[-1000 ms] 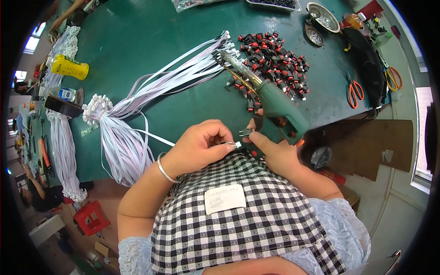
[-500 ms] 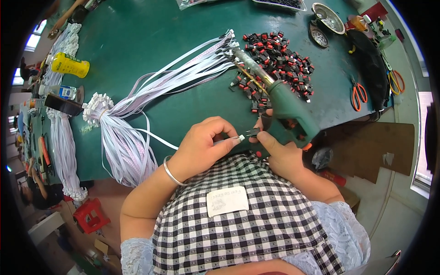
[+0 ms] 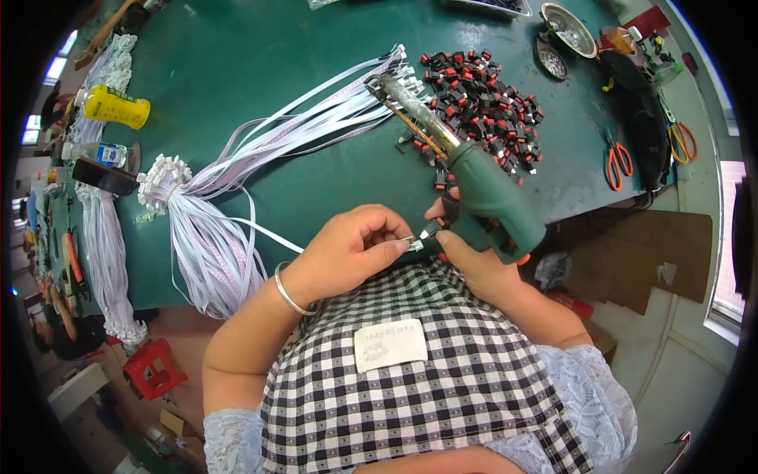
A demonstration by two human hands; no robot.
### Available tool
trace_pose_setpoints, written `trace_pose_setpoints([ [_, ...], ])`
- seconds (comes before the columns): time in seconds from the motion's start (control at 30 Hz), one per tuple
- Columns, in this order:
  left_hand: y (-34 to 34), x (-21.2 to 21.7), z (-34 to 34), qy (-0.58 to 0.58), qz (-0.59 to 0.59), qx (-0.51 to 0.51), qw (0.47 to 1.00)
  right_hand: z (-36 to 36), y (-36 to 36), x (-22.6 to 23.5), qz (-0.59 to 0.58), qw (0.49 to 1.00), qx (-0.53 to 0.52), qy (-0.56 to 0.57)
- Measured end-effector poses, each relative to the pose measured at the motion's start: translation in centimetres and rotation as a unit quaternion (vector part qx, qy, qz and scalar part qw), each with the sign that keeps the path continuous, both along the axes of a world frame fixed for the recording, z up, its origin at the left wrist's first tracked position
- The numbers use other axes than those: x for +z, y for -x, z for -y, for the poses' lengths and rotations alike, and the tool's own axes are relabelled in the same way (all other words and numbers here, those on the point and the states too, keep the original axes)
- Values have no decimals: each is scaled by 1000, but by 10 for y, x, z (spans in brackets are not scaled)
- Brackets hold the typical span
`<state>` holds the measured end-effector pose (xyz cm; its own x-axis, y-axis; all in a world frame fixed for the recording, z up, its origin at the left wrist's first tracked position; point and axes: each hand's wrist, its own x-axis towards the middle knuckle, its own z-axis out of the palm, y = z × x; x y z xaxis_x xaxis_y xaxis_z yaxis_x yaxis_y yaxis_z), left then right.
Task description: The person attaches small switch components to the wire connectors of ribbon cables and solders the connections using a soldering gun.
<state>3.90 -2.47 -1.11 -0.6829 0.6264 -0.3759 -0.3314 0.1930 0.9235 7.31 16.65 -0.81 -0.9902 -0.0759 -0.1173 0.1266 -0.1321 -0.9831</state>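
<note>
My left hand (image 3: 347,246) is closed in a pinch on the white end (image 3: 415,246) of a flat cable, just above my checked apron. Close to its right, my right hand (image 3: 478,267) grips a green soldering gun (image 3: 497,193). Thumb and fingers of that same hand also hold a small black rocker switch (image 3: 432,229), which points toward the cable end. Whether the two touch is too small to tell. The gun's metal tip slants up and left, over the ends of a white cable bundle (image 3: 304,126).
A heap of black and red switches (image 3: 483,114) lies beyond the gun. Tied white cables (image 3: 217,257) hang over the left table edge. Orange-handled scissors (image 3: 618,164) and a metal bowl (image 3: 568,31) are at the right, a yellow bottle (image 3: 117,107) at the left.
The soldering gun has shifted a little left, its tip now further over the cable ends. The switch in my right hand has turned and tilted, and the white cable end has dipped slightly.
</note>
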Motion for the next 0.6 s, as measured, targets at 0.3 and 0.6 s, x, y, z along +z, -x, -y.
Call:
trace_pose_setpoints([
  [0.3, -1, 3, -2, 0, -17, 35, 999, 3, -1, 1, 41, 999, 2, 32],
  [0.6, -3, 2, -7, 9, -98, 53, 994, 0, -2, -2, 22, 1000, 17, 6],
])
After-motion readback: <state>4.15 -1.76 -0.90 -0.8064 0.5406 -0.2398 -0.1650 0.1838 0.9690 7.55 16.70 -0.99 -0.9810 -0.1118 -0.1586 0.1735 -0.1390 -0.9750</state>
